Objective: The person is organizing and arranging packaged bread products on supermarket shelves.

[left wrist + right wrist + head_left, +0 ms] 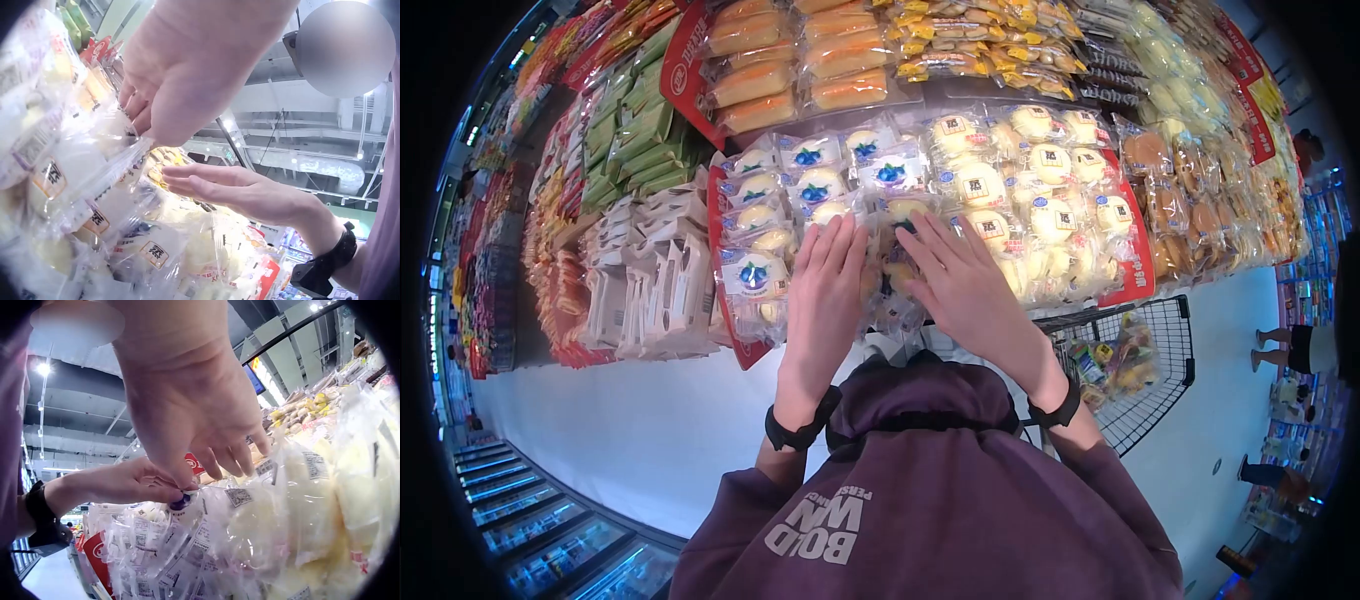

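My left hand (825, 280) lies with straight fingers over clear-wrapped round cakes with a blueberry print (758, 275). Close beside it, my right hand (968, 290) reaches over the same display, fingers extended near another blueberry-print cake (892, 172) and pale cakes with a square label (975, 185). In the left wrist view, my left fingers (139, 109) dip down at the crinkled wrappers (94, 169). The right wrist view shows my right fingers (240, 459) bent slightly, right at the wrapped cakes (250, 522); my left hand's fingertips are there too. Neither hand grips a cake.
Long packaged buns (845, 50) and yellow-wrapped snacks (990, 40) lie behind the cakes. Green packets (630, 130) and white packets (665, 280) fill the left side. Red divider strips (1135, 245) edge the display. A wire shopping cart (1165, 340) with goods stands at the right.
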`<state>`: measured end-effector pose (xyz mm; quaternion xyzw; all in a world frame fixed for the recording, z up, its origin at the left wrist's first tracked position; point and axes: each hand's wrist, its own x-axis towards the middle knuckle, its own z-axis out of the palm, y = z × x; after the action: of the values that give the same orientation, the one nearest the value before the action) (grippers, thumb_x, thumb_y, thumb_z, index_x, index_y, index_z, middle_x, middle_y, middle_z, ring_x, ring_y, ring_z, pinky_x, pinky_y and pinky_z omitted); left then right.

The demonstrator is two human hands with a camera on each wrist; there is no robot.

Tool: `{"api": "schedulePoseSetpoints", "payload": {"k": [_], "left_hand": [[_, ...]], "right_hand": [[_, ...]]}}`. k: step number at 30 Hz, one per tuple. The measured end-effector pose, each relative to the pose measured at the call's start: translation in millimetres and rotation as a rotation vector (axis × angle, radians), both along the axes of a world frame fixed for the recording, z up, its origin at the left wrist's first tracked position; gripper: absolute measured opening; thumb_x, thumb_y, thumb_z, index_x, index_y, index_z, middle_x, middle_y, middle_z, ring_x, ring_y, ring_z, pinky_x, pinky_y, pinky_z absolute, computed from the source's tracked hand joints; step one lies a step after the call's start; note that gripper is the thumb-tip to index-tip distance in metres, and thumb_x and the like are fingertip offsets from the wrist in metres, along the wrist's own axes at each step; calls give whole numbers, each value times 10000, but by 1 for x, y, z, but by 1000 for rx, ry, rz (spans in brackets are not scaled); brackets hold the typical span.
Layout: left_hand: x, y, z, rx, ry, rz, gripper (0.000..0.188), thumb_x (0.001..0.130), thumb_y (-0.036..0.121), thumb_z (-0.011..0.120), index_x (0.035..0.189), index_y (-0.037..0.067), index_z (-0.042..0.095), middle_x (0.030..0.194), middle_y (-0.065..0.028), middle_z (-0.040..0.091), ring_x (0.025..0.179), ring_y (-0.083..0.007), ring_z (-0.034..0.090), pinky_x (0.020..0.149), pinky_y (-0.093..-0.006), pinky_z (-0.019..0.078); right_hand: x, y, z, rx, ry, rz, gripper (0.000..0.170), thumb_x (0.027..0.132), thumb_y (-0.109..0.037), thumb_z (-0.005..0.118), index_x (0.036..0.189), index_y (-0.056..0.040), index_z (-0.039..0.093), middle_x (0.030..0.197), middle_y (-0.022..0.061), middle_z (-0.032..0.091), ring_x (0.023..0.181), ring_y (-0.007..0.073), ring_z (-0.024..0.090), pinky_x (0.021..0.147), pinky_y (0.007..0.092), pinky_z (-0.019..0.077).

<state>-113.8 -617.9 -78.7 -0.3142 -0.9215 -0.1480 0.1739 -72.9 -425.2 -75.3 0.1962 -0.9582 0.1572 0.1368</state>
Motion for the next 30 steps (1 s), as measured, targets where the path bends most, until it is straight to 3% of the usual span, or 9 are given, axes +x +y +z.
{"api": "schedulePoseSetpoints", "payload": {"k": [1,4,7,11,16,20,23,26,30], "left_hand": [[1,-4,2,38,-10,-7,390,838,-32,561,1228,-23,567,1279,-166,577,1231,-316,512,1100,-454,351],[-2,-22,4,111,-69,0,438,784,-59,548,1221,-26,570,1267,-169,585,1227,-318,515,1099,-455,356],[-8,-25,2,121,-57,-16,462,745,-66,537,1202,-15,582,1249,-166,597,1222,-313,522,1099,-455,360],[-16,-21,-13,85,-3,-59,382,776,-3,558,1155,-48,565,1251,-175,559,1252,-306,490,1119,-444,332],[-14,-26,-14,59,-18,-101,456,782,11,563,1232,-53,527,1323,-195,514,1301,-314,444,1131,-449,311],[0,-29,-3,75,26,-153,497,789,39,575,1276,-43,512,1363,-193,492,1324,-320,421,1135,-462,300],[20,-28,9,272,-45,-253,436,799,21,620,1231,-1,562,1306,-128,560,1271,-292,485,1083,-457,368],[35,-39,0,284,-104,-485,445,777,37,631,1217,8,574,1287,-103,577,1221,-262,525,1039,-424,403],[54,-50,-31,282,-129,-656,450,754,42,601,1202,16,583,1183,-94,609,1094,-245,577,994,-395,429]], "right_hand": [[-3,-6,-1,32,9,-7,481,951,-291,534,1326,6,487,1392,213,466,1341,303,400,1137,463,253],[-12,-17,-1,73,-24,-52,501,940,-252,564,1353,5,447,1418,246,417,1331,355,401,1128,471,272],[-20,-22,-11,146,-8,-57,509,946,-285,543,1339,29,461,1392,285,432,1346,356,384,1131,482,264],[-26,-20,-8,56,-109,-66,504,948,-270,549,1365,-5,448,1420,281,406,1359,364,369,1143,470,253],[-20,-22,8,-8,-163,-84,485,948,-265,559,1368,-41,465,1455,238,392,1379,337,351,1149,464,252],[-2,-23,30,-100,-52,-158,434,946,-230,566,1320,-18,504,1448,217,413,1354,332,386,1134,470,272],[26,-16,32,-220,105,-275,325,941,-158,564,1225,0,568,1379,202,503,1263,340,482,1079,448,341],[63,-7,15,-338,374,-446,167,926,-37,533,1049,16,632,1240,180,626,1085,313,595,960,398,427],[116,-12,-43,-519,497,-704,154,948,-38,499,1058,46,567,1222,202,590,1016,298,579,923,398,443]]}}
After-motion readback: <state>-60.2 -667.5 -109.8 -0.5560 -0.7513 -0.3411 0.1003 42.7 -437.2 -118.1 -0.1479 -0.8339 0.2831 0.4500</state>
